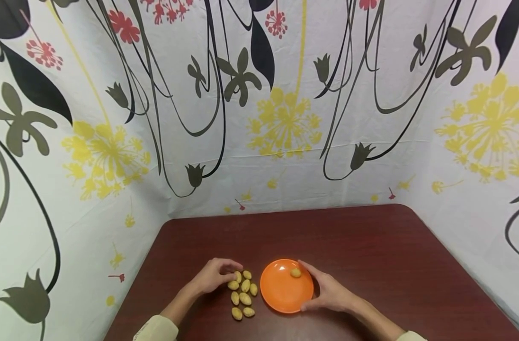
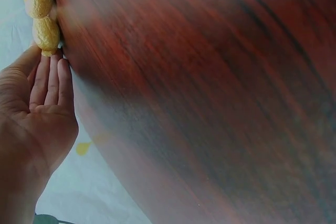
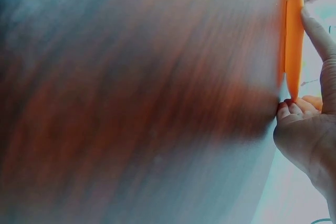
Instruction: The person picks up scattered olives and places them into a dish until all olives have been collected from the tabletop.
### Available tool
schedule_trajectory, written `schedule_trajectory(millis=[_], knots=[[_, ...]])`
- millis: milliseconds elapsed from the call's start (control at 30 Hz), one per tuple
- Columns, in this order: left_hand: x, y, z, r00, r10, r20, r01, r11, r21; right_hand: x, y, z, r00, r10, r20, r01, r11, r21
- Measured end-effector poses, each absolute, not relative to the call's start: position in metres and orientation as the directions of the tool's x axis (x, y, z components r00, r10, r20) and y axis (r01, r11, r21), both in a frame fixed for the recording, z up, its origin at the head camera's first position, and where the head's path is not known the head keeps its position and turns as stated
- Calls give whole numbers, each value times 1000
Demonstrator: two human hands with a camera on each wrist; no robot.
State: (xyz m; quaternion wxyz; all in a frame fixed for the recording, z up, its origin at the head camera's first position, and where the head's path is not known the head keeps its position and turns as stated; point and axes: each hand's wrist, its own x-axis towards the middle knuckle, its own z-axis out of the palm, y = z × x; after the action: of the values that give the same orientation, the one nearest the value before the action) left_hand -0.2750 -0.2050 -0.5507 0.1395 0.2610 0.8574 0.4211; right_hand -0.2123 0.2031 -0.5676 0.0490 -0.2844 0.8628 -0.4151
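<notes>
Several wrinkled yellow oval fruits lie in a loose cluster on the dark red table. My left hand is at the cluster's far left, with thumb and index finger around one yellow fruit. That fruit shows right at the fingertips in the left wrist view. To the right of the cluster is an orange plate, with a single fruit on it near the far right rim. My right hand grips the plate's right side, thumb and fingers spread along the rim. The plate appears edge-on in the right wrist view.
The wood-grained table has rounded far corners. White fabric printed with flowers and stems hangs behind it and along both sides. Long light sleeves cover my forearms near the lower edge of the head view.
</notes>
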Motion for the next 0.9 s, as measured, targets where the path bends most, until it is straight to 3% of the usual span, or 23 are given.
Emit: schedule_trajectory(millis=[400,900], knots=[[-273,-204,-551,-838,545,-4,312,485,817,-212,203,-570,-835,-527,158,-450,489,-747],[-276,-201,-548,-865,500,31,344,548,762,-213,203,-569,-834,-530,152,-456,507,-731]])
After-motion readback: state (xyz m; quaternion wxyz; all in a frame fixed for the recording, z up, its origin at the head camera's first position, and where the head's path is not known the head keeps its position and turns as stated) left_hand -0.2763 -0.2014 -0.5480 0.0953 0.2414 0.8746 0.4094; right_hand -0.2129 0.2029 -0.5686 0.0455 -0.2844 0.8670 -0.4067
